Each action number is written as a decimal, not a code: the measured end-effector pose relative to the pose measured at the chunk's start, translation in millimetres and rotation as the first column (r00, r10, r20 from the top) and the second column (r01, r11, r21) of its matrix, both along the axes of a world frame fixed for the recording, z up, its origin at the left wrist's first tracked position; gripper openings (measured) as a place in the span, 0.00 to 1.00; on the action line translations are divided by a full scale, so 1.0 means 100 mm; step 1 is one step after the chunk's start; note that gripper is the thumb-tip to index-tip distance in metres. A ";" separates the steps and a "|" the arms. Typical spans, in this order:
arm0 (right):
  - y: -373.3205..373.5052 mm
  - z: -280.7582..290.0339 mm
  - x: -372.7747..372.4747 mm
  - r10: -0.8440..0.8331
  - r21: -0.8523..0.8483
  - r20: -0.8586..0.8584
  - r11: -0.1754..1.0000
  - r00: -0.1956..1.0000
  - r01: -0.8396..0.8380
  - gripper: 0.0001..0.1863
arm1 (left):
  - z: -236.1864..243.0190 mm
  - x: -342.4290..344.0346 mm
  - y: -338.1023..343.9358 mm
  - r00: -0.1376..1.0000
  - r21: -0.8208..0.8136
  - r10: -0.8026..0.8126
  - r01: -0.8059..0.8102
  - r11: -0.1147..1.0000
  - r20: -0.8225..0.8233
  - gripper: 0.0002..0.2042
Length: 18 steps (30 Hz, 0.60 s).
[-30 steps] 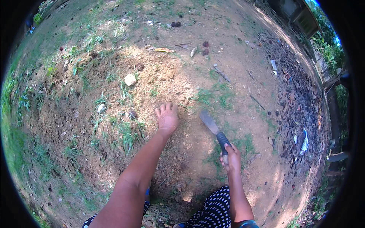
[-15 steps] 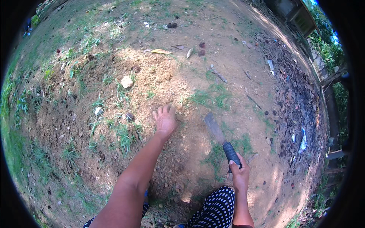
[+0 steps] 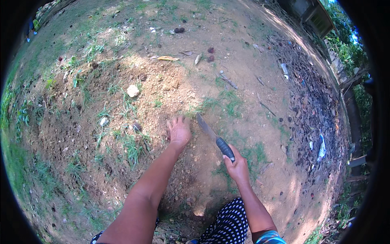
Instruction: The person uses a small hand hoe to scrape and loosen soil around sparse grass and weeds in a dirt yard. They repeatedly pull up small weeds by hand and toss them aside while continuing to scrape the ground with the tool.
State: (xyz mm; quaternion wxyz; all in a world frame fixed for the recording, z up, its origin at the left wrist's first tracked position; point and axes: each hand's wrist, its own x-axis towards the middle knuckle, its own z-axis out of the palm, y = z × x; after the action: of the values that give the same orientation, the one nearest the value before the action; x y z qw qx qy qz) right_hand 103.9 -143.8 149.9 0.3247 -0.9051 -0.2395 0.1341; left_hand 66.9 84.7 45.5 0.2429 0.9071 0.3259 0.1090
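Note:
My right hand is wrapped round the dark, ribbed-looking grip of a short machete. The blade points up and left, and its tip is by a thin tuft of grass at the edge of the dug soil. Just left of the tip, my left hand rests palm down on the loose brown soil, its fingers stretched forward and a little apart. I see nothing in that hand, though what lies under the palm is hidden.
A pale stone and grass clumps lie left of my hands. Sticks and a yellow leaf are farther off. Dark leaf litter with white scraps lines the right side. My dotted trouser leg is below.
My right hand has swung the machete left and forward, bringing the blade tip from the bare ground to the grass near my left hand. The left hand has barely shifted.

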 end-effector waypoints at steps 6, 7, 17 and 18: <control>-0.60 0.05 0.00 -0.130 0.195 -0.057 0.971 0.990 0.139 0.22 | -0.03 -0.11 0.14 1.000 0.042 0.013 -0.013 0.999 0.010 0.17; -0.57 -0.02 0.03 -0.129 0.219 -0.047 0.966 0.991 0.136 0.22 | -0.07 -0.14 0.15 1.000 0.063 0.008 -0.009 0.998 0.020 0.17; 0.07 -0.72 0.63 -0.062 0.327 -0.845 0.726 0.530 0.605 0.22 | -0.11 0.10 -0.05 0.999 0.036 -0.009 0.010 0.999 -0.036 0.18; 0.15 -0.40 0.44 -0.155 0.298 -0.717 0.813 0.680 0.500 0.22 | -0.02 0.07 -0.02 0.999 0.000 -0.018 0.018 1.000 -0.030 0.18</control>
State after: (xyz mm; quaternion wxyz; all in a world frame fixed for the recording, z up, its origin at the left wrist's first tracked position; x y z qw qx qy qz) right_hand 147.7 -128.6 109.5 0.6167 -0.7177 0.0386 0.3212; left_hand 74.1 82.4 43.1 0.2390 0.9116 0.3213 0.0929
